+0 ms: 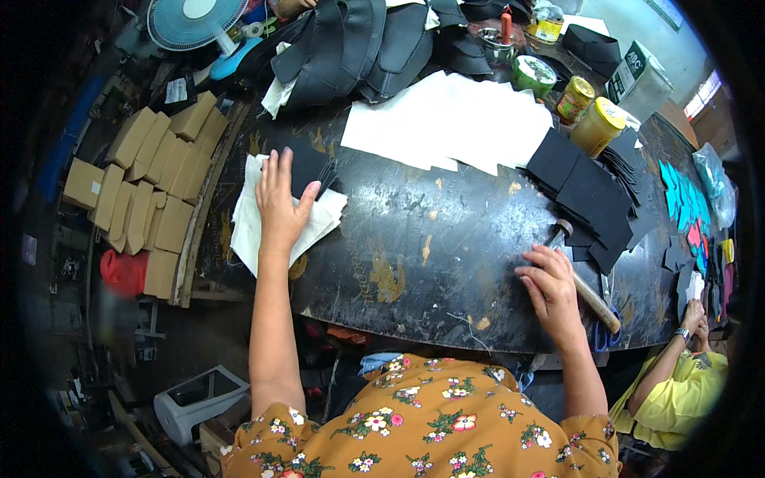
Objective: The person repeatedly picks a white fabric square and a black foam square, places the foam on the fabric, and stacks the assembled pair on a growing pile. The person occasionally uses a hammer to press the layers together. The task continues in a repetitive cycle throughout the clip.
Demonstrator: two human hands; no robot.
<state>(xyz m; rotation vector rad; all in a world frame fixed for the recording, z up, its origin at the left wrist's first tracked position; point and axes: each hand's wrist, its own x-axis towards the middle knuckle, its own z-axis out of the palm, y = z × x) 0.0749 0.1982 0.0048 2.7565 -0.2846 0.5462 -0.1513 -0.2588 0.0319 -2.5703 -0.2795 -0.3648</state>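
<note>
My left hand (279, 199) lies flat with its fingers stretched over a small stack of white sheets (245, 231) and black pieces (311, 169). The hand presses on the stack or rests there; no grip shows. Over the right part of the table my right hand (551, 291) hangs loosely bent, thumb apart from the fingers, with nothing seen in it. Right beside it lies a hammer (598, 304) with a wooden handle, partly hidden behind the fingers. Scissors with blue handles (607, 336) lie close to the hammer. Beyond are stacked black pieces (586, 195).
White sheets (446, 119) fan across the table (382, 239). Curved black parts (343, 56) are heaped at the back. Yellow-lidded jars (598, 127) and a tin (640, 80) stand back right. Cardboard boxes (155, 159) sit left. A co-worker in yellow (677, 390) works at right.
</note>
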